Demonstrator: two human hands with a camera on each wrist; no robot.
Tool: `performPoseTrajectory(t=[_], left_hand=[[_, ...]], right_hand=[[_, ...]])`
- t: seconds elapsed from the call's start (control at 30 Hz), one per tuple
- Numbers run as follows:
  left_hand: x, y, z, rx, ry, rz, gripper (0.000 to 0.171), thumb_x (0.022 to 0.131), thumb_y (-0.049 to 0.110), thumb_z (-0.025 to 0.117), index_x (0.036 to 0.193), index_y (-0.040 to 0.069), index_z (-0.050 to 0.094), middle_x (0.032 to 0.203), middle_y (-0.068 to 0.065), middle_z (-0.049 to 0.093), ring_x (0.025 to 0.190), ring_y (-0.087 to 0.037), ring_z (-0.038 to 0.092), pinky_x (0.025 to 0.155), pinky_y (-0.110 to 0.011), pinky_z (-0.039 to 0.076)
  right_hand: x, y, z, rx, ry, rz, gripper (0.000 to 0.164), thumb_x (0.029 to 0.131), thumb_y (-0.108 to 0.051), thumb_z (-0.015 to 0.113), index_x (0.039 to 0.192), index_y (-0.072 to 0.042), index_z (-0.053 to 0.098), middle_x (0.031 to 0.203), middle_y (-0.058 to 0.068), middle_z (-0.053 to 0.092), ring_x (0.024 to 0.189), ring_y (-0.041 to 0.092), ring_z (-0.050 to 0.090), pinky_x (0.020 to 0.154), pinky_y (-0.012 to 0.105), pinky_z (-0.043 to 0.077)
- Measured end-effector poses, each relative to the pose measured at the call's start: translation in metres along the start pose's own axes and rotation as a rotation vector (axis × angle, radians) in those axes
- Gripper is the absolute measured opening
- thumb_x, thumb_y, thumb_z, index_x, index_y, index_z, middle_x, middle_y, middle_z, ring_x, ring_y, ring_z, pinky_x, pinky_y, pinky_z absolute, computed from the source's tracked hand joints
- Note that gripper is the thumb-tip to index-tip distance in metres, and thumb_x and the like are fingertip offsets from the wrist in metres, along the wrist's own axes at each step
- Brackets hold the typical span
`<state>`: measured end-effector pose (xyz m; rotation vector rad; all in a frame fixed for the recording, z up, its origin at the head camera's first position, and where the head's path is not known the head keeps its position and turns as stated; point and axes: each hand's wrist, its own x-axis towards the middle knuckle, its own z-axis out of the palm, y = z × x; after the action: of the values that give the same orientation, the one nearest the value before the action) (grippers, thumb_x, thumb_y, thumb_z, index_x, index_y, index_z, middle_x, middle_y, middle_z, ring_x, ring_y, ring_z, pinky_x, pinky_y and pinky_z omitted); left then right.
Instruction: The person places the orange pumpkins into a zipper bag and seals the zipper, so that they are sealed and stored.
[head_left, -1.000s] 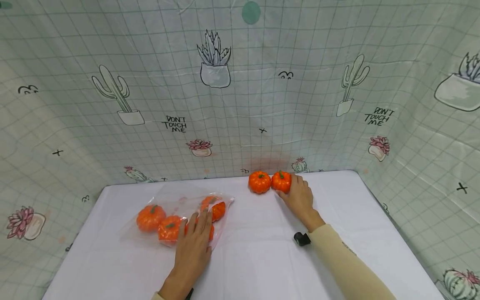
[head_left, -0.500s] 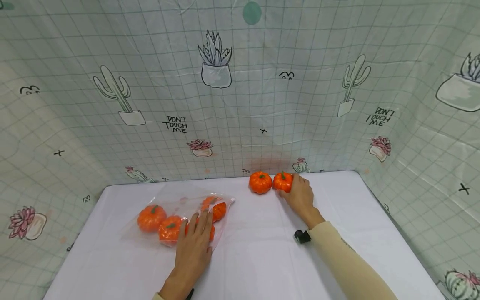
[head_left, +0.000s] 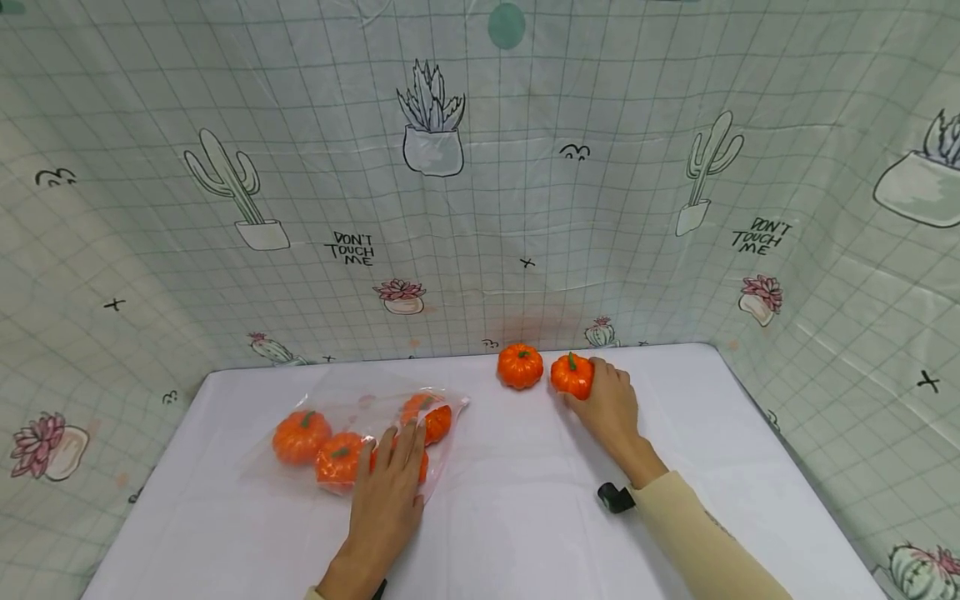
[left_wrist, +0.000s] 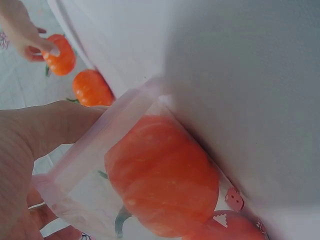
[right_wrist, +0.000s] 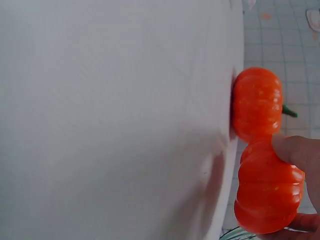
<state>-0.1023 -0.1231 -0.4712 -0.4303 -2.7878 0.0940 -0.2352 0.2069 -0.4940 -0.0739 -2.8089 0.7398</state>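
Observation:
My right hand (head_left: 611, 408) grips a small orange pumpkin (head_left: 572, 377) with a green stem. In the right wrist view, the thumb lies on top of this pumpkin (right_wrist: 270, 192) and fingers curl below; a gap to its shadow suggests it is raised off the cloth. Left of it stands another pumpkin (head_left: 520, 367). My left hand (head_left: 386, 492) rests with extended fingers on a clear plastic bag (head_left: 360, 402) holding several pumpkins, partly covering one. The left wrist view shows a pumpkin (left_wrist: 165, 175) through the film, near the bag's pinkish edge (left_wrist: 95, 145).
A white-clothed table (head_left: 510, 533) lies beneath everything, its back edge close behind the two loose pumpkins. A grid-patterned curtain (head_left: 465, 208) with cactus drawings hangs behind and at both sides. A black wrist camera (head_left: 615, 498) sits by my right sleeve.
My right hand has drawn its pumpkin slightly toward me and to the right, opening a gap from the other loose pumpkin. The left hand and the bag stay put.

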Motion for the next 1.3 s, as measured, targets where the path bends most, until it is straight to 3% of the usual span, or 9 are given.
performPoseTrajectory(t=[0.3,0.6,0.87,1.3], left_hand=[[-0.001,-0.001,0.000,0.012,0.019,0.009,0.097,0.069,0.026,0.099,0.152,0.003,0.054,0.153,-0.014,0.056,0.138,-0.036,0.050,0.114,-0.056,0.040],[0.000,0.000,0.000,0.016,0.002,0.000,0.097,0.070,0.027,0.099,0.153,0.004,0.054,0.154,-0.013,0.055,0.138,-0.035,0.050,0.115,-0.056,0.040],[0.001,-0.001,0.000,-0.001,-0.021,-0.013,0.099,0.071,0.028,0.099,0.154,0.004,0.052,0.156,-0.013,0.054,0.140,-0.036,0.048,0.117,-0.057,0.038],[0.001,0.001,-0.001,-0.018,-0.036,-0.024,0.098,0.071,0.027,0.099,0.154,0.004,0.053,0.155,-0.014,0.054,0.140,-0.037,0.048,0.117,-0.057,0.038]], right_hand=[[-0.030,-0.015,-0.004,0.027,0.015,-0.073,0.075,0.084,-0.025,0.089,0.140,0.009,0.052,0.136,0.029,0.062,0.124,0.049,0.052,0.106,0.061,0.047],[-0.060,-0.041,0.007,0.048,0.003,-0.166,0.078,0.077,-0.025,0.096,0.137,0.006,0.057,0.130,0.025,0.066,0.118,0.045,0.058,0.102,0.059,0.051],[-0.082,-0.068,0.020,0.071,-0.041,-0.262,0.078,0.077,-0.028,0.096,0.137,0.004,0.058,0.128,0.019,0.068,0.116,0.038,0.060,0.101,0.054,0.054],[-0.094,-0.100,0.042,0.092,-0.090,-0.346,0.077,0.079,-0.036,0.094,0.138,-0.002,0.060,0.133,0.012,0.068,0.120,0.035,0.060,0.104,0.051,0.053]])
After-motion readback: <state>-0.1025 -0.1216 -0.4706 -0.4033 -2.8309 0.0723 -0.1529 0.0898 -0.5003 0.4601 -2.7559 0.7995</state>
